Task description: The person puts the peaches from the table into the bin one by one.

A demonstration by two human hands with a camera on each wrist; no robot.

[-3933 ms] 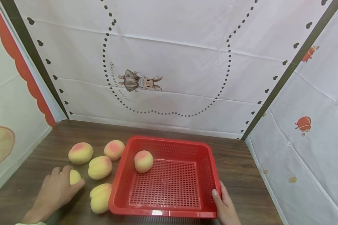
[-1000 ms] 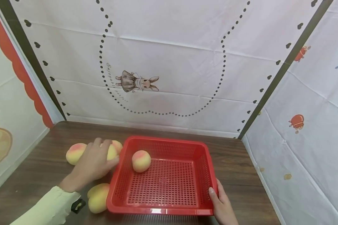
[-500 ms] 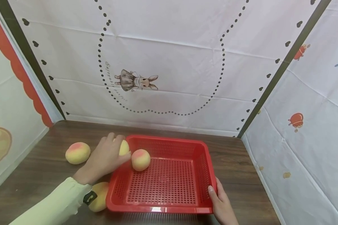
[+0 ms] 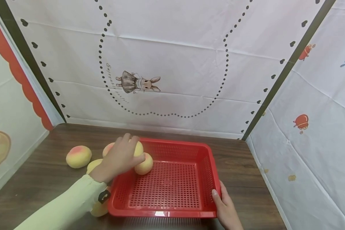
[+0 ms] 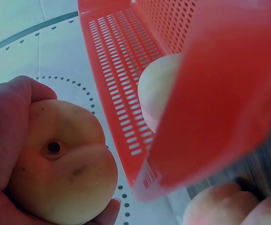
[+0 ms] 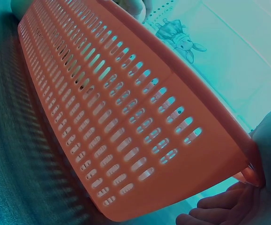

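My left hand holds a yellow-and-pink peach over the back left part of the red plastic basket. In the left wrist view, fingers and thumb curl round this peach, its dark stem hole facing the camera. Inside the basket, near its left wall, lies another peach, just below the held one. Whether the two touch I cannot tell. My right hand grips the basket's right side near the front corner, thumb over the rim. The right wrist view shows the slotted wall and curled fingers.
Left of the basket, several peaches lie on the dark wooden table: one far left, one partly behind the forearm, one at the back, one in front. White printed cloth walls enclose the table.
My left hand has lifted the peach from the table's left part and carried it right, across the other peaches, to above the basket. My right hand keeps its grip on the basket.
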